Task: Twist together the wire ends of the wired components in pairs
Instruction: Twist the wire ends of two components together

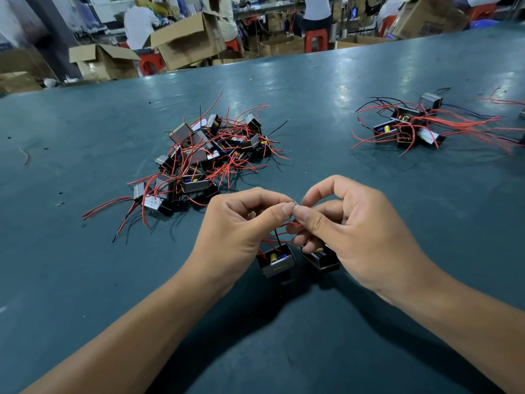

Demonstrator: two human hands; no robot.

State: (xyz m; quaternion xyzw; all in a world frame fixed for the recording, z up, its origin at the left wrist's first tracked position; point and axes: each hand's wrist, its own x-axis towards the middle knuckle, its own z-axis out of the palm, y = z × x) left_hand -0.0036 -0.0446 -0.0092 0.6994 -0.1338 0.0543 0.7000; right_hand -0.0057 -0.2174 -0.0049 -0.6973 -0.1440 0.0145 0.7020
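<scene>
Above the teal table point(369, 322) we note the left hand point(241, 223) and right hand point(349, 228), each grip pinching bare wire ends point(294, 201) together. Two boxy black components point(275, 261), open-topped, hold yellow cylindrical parts. Two tangled red-wired piles point(207, 155) lie beyond.

Glossy teal table point(369, 69); beyond, open cardboard boxes point(184, 44), red stools point(316, 39).
</scene>
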